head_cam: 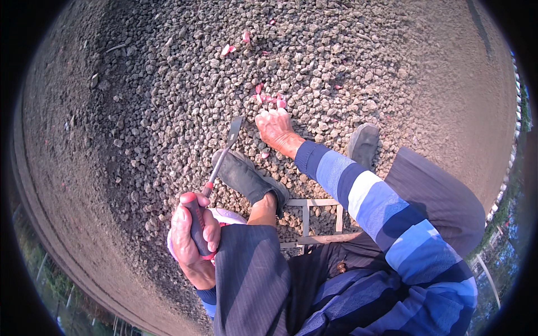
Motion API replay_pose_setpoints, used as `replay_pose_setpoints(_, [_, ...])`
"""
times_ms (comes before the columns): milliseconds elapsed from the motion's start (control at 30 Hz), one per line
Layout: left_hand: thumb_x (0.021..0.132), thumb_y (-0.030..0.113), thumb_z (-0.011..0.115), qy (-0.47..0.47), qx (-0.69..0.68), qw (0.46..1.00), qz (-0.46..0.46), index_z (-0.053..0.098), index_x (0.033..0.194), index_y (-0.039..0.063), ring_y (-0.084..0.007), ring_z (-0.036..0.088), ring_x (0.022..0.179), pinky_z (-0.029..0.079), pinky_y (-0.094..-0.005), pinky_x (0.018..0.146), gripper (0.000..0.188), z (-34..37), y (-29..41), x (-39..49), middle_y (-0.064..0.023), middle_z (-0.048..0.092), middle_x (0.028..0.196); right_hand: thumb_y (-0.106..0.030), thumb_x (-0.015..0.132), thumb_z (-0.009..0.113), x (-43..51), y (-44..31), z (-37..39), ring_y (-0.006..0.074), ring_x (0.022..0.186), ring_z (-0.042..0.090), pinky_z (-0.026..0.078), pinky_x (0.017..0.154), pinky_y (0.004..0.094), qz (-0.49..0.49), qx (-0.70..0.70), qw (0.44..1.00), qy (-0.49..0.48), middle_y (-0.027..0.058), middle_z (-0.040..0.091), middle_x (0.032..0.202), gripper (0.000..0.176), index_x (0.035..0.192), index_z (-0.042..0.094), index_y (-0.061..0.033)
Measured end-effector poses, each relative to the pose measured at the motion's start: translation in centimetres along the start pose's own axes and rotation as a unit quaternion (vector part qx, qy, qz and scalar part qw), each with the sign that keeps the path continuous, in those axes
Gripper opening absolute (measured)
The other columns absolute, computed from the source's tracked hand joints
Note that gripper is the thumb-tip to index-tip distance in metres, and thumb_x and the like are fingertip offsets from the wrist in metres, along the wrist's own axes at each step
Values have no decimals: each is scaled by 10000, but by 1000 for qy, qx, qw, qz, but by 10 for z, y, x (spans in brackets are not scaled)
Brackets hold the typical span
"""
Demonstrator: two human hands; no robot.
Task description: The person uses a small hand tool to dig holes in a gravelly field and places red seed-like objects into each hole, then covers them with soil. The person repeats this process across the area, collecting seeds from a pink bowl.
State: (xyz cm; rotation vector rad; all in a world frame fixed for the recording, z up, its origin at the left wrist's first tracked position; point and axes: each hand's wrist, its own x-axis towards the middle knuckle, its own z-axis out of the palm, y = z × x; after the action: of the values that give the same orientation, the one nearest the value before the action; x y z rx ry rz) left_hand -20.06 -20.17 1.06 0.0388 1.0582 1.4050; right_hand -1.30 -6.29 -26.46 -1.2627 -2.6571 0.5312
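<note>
A small hand hoe (pixel 230 136) with a narrow, flat metal blade and a thin bent shank is in my left hand (pixel 189 235). My fingers wrap its red-and-grey handle (pixel 196 227) beside my left knee. The blade rises past the toe of my left shoe, over the clods. My right hand (pixel 275 128) reaches down to the crumbly soil with curled fingers. Right at its fingertips lies a pink clove-like piece (pixel 281 102), and other pink-and-white pieces (pixel 261 98) lie just beyond. Whether the fingers grip anything is hidden.
More pink-and-white pieces (pixel 228 50) are scattered farther up the lumpy soil (pixel 189 84). My dark shoes (pixel 241 174) stand on the clods. A low wooden frame (pixel 321 202) is beneath me. Behind my left hand shows part of a pale pink-rimmed object (pixel 228 216). Smoother soil (pixel 466 126) spreads right.
</note>
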Motion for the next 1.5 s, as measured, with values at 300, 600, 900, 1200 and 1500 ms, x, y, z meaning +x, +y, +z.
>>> replay_pose_setpoints(300, [1066,286,450,-23,-12,999,37,553,1257,48,-90,454,478,397,-205,342,322,-7,-7,7,-159,553,1140,-144,800,633,6,-5,-19,280,714,659,489,638,443,43,13,999,-3,83,639,727,72,742,635,-101])
replay_pose_setpoints(600, [1016,339,572,11,11,999,30,561,1251,24,-118,502,504,422,-233,368,393,-20,-13,15,-126,590,1123,-334,838,678,67,13,-51,335,749,690,522,684,466,280,131,951,1,121,712,797,214,823,724,-126])
replay_pose_setpoints(900, [1002,353,597,0,31,999,13,570,1204,27,-119,518,530,437,-240,382,384,-19,-9,14,-128,589,1126,-315,823,725,87,18,-43,337,784,716,549,694,474,240,29,968,-64,158,716,799,246,810,717,-69])
replay_pose_setpoints(1200, [1033,431,515,-42,125,991,15,526,1182,57,-112,487,462,423,-239,430,403,-4,-7,49,-55,538,651,-257,784,691,80,10,-37,318,751,692,532,671,453,280,137,949,40,111,709,794,150,767,677,-109])
replay_pose_setpoints(1500, [1047,425,485,15,133,990,43,535,1163,57,-105,479,463,398,-239,422,389,2,-11,98,-44,525,631,-154,848,759,36,23,-56,60,591,602,475,536,210,352,584,731,16,17,692,732,148,788,670,-52])
